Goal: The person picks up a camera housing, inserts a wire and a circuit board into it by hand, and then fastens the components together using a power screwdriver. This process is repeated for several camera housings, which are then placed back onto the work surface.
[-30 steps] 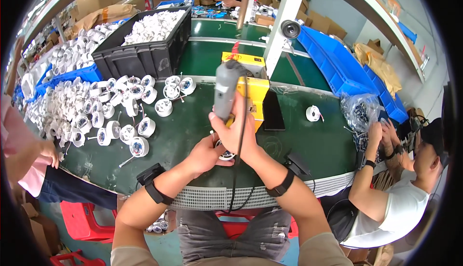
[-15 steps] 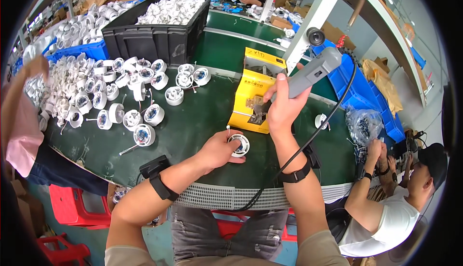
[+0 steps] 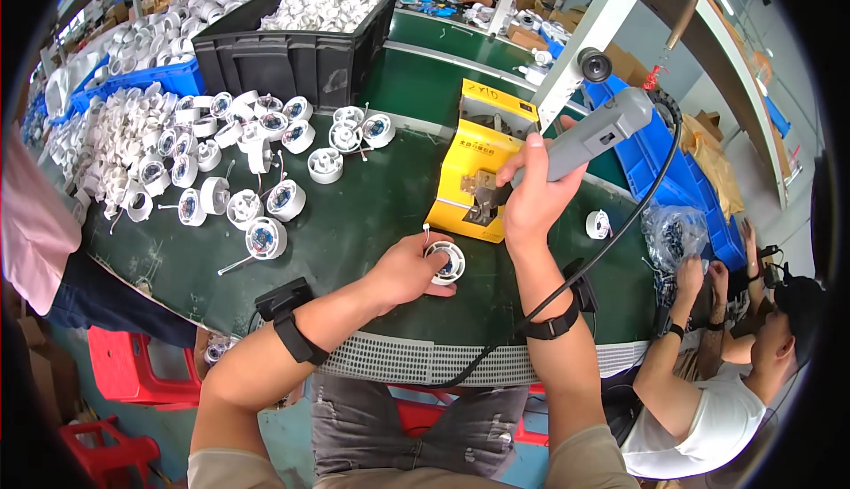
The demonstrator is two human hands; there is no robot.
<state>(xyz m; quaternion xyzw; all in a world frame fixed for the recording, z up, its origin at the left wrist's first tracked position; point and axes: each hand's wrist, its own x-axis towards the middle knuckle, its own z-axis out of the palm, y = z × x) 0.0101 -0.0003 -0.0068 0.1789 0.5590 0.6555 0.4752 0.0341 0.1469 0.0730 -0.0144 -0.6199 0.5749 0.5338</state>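
My left hand (image 3: pixel 412 269) is closed around a white round housing (image 3: pixel 449 264) at the table's front. A circuit board shows inside its ring, and a short wire with a white plug sticks up beside my fingers. My right hand (image 3: pixel 542 190) grips a grey electric screwdriver (image 3: pixel 602 135) that slants down to the left, a black cable running from its upper end. The screwdriver's lower end is at the metal mechanism of a yellow screw feeder (image 3: pixel 474 159); my fingers hide the bit, so contact cannot be told.
Many similar housings (image 3: pixel 266 239) and a heap of white parts (image 3: pixel 111 148) cover the table's left. Behind them stands a black crate (image 3: pixel 292 68). One housing (image 3: pixel 598 224) lies right of my arm. Co-workers sit right and across; another stands left. A white post (image 3: pixel 575 37) rises behind the feeder.
The view has shifted slightly, moving the table items a little. At left, the co-worker's raised arm is gone from sight. Both my hands keep their holds.
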